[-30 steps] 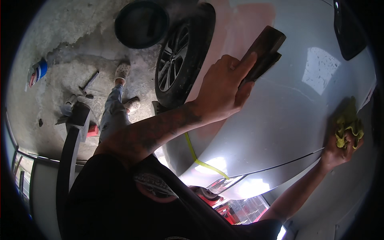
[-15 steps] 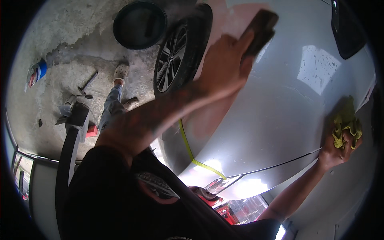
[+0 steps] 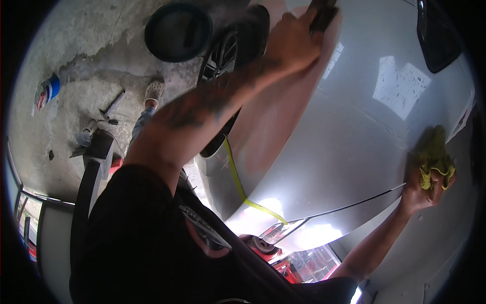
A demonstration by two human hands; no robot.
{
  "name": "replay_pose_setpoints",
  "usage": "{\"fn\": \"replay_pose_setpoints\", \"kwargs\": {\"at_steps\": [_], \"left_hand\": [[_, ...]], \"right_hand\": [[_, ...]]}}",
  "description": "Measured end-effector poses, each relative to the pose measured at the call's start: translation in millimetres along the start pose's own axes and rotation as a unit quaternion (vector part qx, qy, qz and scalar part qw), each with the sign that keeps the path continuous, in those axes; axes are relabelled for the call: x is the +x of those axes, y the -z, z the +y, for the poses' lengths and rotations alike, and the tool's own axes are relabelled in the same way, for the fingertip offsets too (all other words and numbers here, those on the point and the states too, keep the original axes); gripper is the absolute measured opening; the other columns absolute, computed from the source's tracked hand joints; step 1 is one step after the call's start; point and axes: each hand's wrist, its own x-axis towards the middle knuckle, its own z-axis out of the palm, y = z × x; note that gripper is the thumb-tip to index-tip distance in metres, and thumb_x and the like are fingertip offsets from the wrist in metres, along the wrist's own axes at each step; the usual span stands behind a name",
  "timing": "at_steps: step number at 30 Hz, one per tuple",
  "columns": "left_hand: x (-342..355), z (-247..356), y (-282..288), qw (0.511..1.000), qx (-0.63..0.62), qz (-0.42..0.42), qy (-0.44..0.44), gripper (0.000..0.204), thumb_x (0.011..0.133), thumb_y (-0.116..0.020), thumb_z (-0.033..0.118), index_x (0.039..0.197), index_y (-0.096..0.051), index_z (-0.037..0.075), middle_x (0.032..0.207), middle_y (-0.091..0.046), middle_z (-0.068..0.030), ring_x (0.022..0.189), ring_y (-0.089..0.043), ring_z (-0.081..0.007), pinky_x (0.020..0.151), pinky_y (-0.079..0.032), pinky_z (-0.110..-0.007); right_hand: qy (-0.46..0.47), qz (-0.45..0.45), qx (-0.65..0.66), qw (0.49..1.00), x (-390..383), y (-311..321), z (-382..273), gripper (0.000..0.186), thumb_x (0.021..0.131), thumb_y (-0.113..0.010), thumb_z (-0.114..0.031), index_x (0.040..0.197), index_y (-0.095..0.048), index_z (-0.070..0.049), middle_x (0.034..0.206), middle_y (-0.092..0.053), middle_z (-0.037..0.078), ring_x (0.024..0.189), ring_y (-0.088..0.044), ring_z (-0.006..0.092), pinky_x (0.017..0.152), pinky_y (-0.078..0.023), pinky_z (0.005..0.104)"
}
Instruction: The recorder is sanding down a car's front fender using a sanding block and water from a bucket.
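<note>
My left hand (image 3: 294,44) is closed around a dark sanding block (image 3: 323,16), blurred by motion, at the far end of the car's silver-grey body panel (image 3: 339,137). Under that arm, a dull pinkish patch (image 3: 276,119) runs along the panel beside the wheel. Over on the right, my right hand (image 3: 421,195) grips a crumpled yellow-green cloth (image 3: 434,157) against the panel's edge. A strip of yellow-green tape (image 3: 234,175) crosses the near end of the bodywork.
On the concrete floor at left stand a round dark basin (image 3: 177,31), a blue container (image 3: 50,88) and a hammer (image 3: 112,104). The car wheel (image 3: 220,55) is partly behind my left arm. A dark grey post-like piece (image 3: 86,197) rises near my left shoulder.
My left hand has moved away from me along the panel with the sanding block, toward the top of the view. The right hand and its cloth stay nearly in place.
</note>
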Motion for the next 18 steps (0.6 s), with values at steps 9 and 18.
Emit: {"fn": "replay_pose_setpoints", "kwargs": {"at_steps": [9, 18], "left_hand": [[-127.5, -8.8, -16.3, 0.985, -0.034, 0.060, -0.157, 0.064, 0.089, -0.067, 0.017, 0.147, -0.044, 0.004, 0.098, -0.055, -0.0214, 0.086, -0.059, -0.0324, 0.076, -0.051, -0.042], [-102.1, -10.6, -19.3, 0.987, 0.012, 0.085, -0.135, 0.063, 0.089, -0.067, 0.023, 0.144, -0.046, 0.002, 0.097, -0.056, -0.0265, 0.088, -0.061, -0.0387, 0.074, -0.053, -0.045]], "right_hand": [[0.046, -0.028, -0.033, 0.998, 20.2, -0.6, 6.3, 0.030, 0.064, -0.077, 0.010, 0.085, -0.061, -0.004, 0.111, -0.060, 0.014, 0.102, -0.062, 0.0324, 0.085, -0.052, 0.0415], [0.062, -0.142, -0.167, 0.974, 87.2, -57.7, 11.0, 0.027, 0.069, -0.085, -0.008, 0.093, -0.072, -0.006, 0.111, -0.064, 0.011, 0.098, -0.067, 0.0280, 0.082, -0.059, 0.0387]]}}
